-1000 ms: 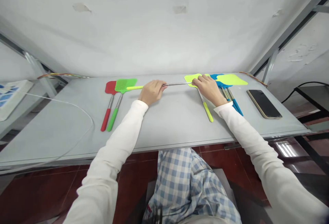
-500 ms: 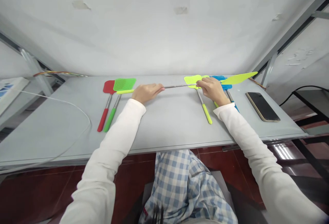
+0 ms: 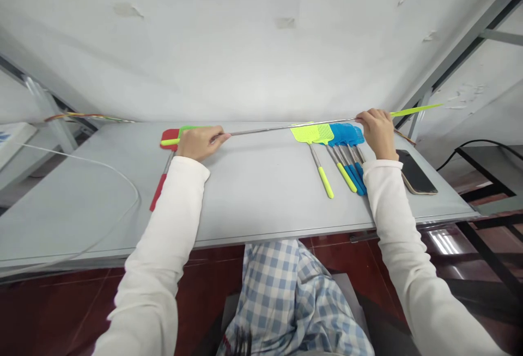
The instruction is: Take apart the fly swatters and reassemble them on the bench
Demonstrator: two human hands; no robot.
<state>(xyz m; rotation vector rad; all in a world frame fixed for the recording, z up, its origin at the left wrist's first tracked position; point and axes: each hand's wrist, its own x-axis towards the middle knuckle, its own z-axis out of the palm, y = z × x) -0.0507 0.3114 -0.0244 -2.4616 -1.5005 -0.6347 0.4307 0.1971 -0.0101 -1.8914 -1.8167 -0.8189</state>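
A yellow-green fly swatter with a long metal telescopic shaft [image 3: 269, 129] stretches level above the table, held at both ends. My left hand [image 3: 200, 142] is closed around it near the yellow handle, whose end sticks out to the left. My right hand [image 3: 378, 130] grips the shaft close to the swatter's head, which shows edge-on to the right. Beneath lie two yellow fly swatters [image 3: 326, 182] and several blue fly swatters [image 3: 349, 137], side by side. A red fly swatter [image 3: 158, 191] lies at the left, with a green fly swatter [image 3: 192, 127] mostly hidden behind my left hand and sleeve.
The grey table [image 3: 261, 192] stands against a white wall. A phone [image 3: 417, 173] lies at its right, partly behind my right wrist. A white cable [image 3: 122, 175] curls over the left side. Metal frame posts rise at both ends.
My hands have moved apart, the left to the left and the right to the right. The metal shaft between them has become much longer. The swatter's head has turned edge-on.
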